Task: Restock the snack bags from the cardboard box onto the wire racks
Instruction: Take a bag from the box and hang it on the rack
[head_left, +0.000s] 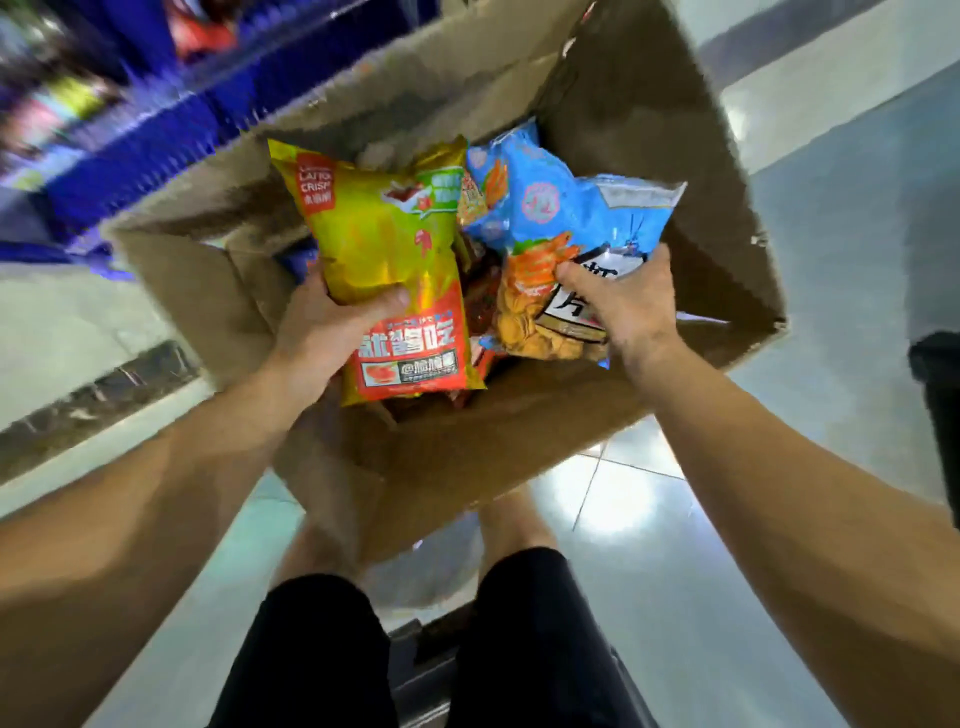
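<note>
- Your left hand (322, 332) grips a yellow-and-red crisp bag (387, 270) near its lower end; the thumb lies curled across the front of the bag and the fingers wrap behind it, out of view.
- That bag stands tilted above the open cardboard box (493, 457), over the box's left half.
- Your right hand (631, 306) pinches a blue-and-orange snack bag (566, 244) at its printed front, with the thumb pressed into the packet and the fingers curled over its right edge.
- The blue bag lies over the right half of the box, just beside the yellow one.
- More snack packets (478, 291) sit deeper in the box between the two held bags; their print is too dark to read.
- The box rests on the tiled floor (649, 519), flaps spread open.
- A blue rack (156, 150) stands beyond the box's far left flap, blurred.
- Your legs in black shorts (519, 623) are at the box's near side.
</note>
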